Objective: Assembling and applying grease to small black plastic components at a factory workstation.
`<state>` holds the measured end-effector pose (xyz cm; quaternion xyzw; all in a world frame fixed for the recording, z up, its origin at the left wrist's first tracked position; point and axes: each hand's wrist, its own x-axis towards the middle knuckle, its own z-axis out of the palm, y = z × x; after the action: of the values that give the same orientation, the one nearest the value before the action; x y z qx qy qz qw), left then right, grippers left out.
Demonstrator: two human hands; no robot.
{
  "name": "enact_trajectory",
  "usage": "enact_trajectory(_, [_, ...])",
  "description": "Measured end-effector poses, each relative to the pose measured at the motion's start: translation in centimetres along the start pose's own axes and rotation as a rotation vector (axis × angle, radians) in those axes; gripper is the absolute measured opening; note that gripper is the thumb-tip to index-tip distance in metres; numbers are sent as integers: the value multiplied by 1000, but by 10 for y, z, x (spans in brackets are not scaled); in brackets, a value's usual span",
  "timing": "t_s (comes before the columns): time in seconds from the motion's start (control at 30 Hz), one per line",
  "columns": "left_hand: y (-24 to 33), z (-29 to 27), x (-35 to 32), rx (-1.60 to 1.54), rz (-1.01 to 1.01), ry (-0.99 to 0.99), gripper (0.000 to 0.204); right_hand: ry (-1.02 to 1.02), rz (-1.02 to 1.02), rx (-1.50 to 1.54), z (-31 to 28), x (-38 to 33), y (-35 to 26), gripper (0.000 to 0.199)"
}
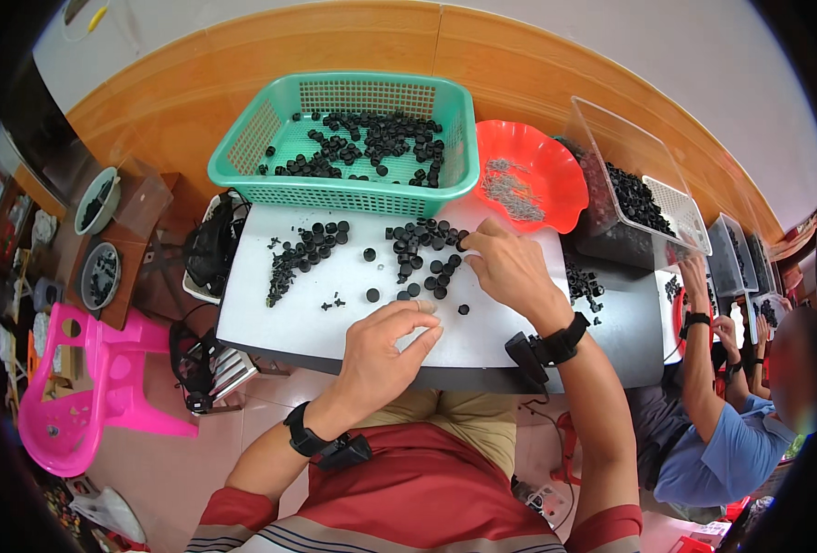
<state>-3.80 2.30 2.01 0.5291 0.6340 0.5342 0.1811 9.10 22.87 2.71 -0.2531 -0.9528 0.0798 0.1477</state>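
My left hand (381, 352) is over the near part of a white board (279, 324), thumb and forefinger brought together; whatever they hold is too small to make out. Farther right, my right hand (517, 275) reaches to the edge of a loose group of black round caps (412, 241), its fingertips closed on one small black cap (464, 245). Several single caps lie between the two hands. Left of that group is a second heap of caps (321, 244), with smaller black parts (281, 276) beside it.
A green basket (344, 195) of black caps stands behind the board. Beside it, a red scalloped dish (570, 184) holds thin metal pins (512, 191). Clear bins (616, 232) with black parts line the right, where a co-worker (727, 452) sits. A pink stool (104, 369) stands left.
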Motion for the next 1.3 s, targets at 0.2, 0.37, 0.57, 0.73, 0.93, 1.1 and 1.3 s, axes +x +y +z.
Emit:
enact_trajectory(0.2, [-3,3,-4,-23,-24,-1,13,7,27,70,1,-4,1,7])
enact_trajectory(0.37, [-4,1,-9,-28,-31,23,11,-76,83,232,-15,-2,-7,14])
enact_trajectory(0.57, [-2,5,-14,-14,14,19,12,5,-89,82,-4,13,-4,31])
enact_trajectory(0.73, [-1,6,-17,-46,-19,16,12,-27,-87,-1,3,20,-5,28])
enact_trajectory(0.93, [-1,8,-16,-71,-20,9,11,5,-57,32,8,19,0,17])
enact_trajectory(1.1, [0,12,-16,-88,-23,22,10,21,-39,47,9,16,1,13])
enact_trajectory(1.3, [-2,13,-19,-77,-19,23,9,70,1,202,4,5,0,19])
